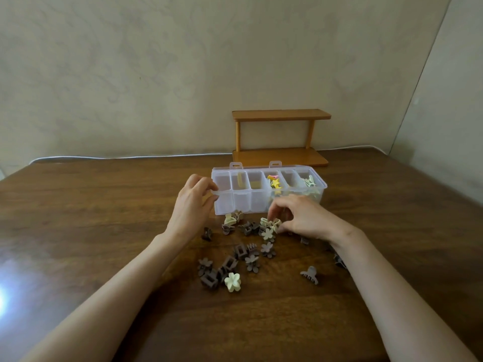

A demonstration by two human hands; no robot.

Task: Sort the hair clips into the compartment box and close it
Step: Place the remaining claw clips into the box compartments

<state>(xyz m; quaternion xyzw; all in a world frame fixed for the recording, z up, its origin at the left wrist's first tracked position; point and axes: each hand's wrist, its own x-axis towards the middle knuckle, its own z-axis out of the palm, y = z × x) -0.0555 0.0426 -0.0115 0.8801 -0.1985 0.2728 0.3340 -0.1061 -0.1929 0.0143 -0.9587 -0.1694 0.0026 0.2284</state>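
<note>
Hair clips (268, 249) sit heaped on the desk (104, 231) at six o'clock of the open box (241, 202), left fingers (202, 182) curled round its nine o'clock corner, right fingers (277, 207) pinched narrow on a cream clip (273, 223), and a tangled neighbour could ride up into the wrong compartment.

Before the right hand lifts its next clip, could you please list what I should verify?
1. The compartment box is open: ok.
2. The left hand grips the box's left end: ok.
3. The right hand pinches a cream clip: ok.
4. The rightmost compartment, already holding stored cream clips, has room: ok.
5. The table is cleared of brown clips: not ok.
</note>
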